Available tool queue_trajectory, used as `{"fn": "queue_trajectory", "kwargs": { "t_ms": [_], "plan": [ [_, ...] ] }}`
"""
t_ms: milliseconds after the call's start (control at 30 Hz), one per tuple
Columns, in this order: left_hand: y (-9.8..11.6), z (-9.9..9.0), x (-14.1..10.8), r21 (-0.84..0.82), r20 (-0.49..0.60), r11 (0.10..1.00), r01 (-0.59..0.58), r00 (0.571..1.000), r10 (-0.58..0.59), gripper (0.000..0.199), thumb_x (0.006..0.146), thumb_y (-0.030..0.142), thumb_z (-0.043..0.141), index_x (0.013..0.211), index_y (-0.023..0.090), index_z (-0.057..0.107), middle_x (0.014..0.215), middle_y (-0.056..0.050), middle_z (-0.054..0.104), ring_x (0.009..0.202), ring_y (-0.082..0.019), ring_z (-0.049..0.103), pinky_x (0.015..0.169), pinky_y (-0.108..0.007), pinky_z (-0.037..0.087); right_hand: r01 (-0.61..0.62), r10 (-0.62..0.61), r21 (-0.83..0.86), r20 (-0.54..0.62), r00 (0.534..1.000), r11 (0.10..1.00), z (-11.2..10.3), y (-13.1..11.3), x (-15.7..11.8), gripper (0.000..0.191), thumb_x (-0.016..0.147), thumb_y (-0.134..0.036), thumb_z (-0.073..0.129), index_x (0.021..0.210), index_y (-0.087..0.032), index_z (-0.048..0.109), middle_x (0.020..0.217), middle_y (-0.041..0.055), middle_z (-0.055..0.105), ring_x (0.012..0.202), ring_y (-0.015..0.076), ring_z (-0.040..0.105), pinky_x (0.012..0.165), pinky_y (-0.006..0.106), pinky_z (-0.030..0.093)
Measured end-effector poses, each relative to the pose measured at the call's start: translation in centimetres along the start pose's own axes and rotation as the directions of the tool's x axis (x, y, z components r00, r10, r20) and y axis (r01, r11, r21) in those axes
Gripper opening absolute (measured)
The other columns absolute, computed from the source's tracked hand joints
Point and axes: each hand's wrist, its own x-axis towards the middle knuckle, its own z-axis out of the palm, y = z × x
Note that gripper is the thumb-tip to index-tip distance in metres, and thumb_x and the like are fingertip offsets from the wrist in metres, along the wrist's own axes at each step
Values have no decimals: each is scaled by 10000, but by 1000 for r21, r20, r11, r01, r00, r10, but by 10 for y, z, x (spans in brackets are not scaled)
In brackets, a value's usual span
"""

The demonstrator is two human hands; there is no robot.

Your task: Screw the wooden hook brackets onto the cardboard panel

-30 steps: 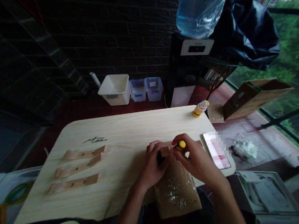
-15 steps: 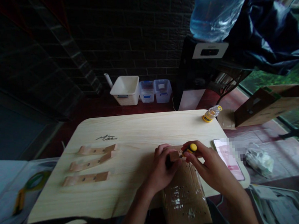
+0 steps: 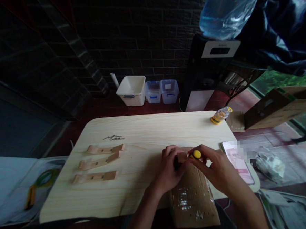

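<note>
My left hand is closed around a small wooden piece, pressed down on the far end of a taped cardboard box. In my right hand is a short screwdriver with a yellow-ended black handle, its shaft hidden by the fingers. The screwdriver lies against the right side of the wooden piece; its tip cannot be made out. Small holes dot the box top. Left of the hands lie three wooden strips, the nearest wooden strip showing two dark spots. Beyond them is a small pile of thin dark screw-like pieces.
A clear, yellow-based bottle stands at the table's far right corner. A phone lies by the right edge of the table. Beyond the table are a white basket, two clear bins and a water dispenser.
The view has shifted a little, so the table and hands sit slightly more to the right. The screwdriver handle has turned more end-on to me. Both hands keep their hold.
</note>
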Motion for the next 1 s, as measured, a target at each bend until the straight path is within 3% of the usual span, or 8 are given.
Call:
{"fn": "queue_trajectory", "kwargs": {
  "t_ms": [200, 433, 633, 1000],
  "plan": [
    [2, -1, 0, 3, -14, 1000, 12, 1000, -12, 243, 911, 340, 670, 1143, 289, 616, 1250, -72, 533, 1252, -253, 485, 1096, -468, 431, -45, 44, -20, -74, 996, 999, 1, 7, 1, 195, 917, -400, 652, 862, -221, 600, 701, -24, 622, 614, 140, 555, 552, 249, 402],
    [5, -4, 0, -16, 1, 1000, -23, 1000, 23, 263, 913, 353, 665, 1160, 288, 604, 1231, -75, 543, 1256, -251, 479, 1085, -456, 440, -67, 71, 128, -27, 997, 990, -2, -1, -4, 294, 912, -437, 653, 1151, -266, 627, 971, 24, 712, 797, 175, 655, 639, 262, 496],
    [4, -2, 2, -21, -6, 999, -30, 1000, 30, 246, 928, 350, 640, 1165, 295, 602, 1236, -59, 550, 1253, -246, 479, 1086, -469, 432, -56, 53, 115, 28, 998, 992, -8, -9, -6, 264, 976, -392, 560, 1195, -257, 617, 916, 26, 711, 807, 184, 663, 688, 285, 513],
    [5, 0, 2, -31, -19, 1000, 4, 1000, -4, 267, 921, 375, 655, 1172, 292, 614, 1242, -74, 542, 1249, -254, 485, 1095, -470, 426, 12, -10, 64, -27, 1000, 998, -4, -2, 4, 152, 938, -358, 626, 898, -216, 592, 764, -10, 615, 661, 140, 540, 582, 245, 418]
  ]
}}
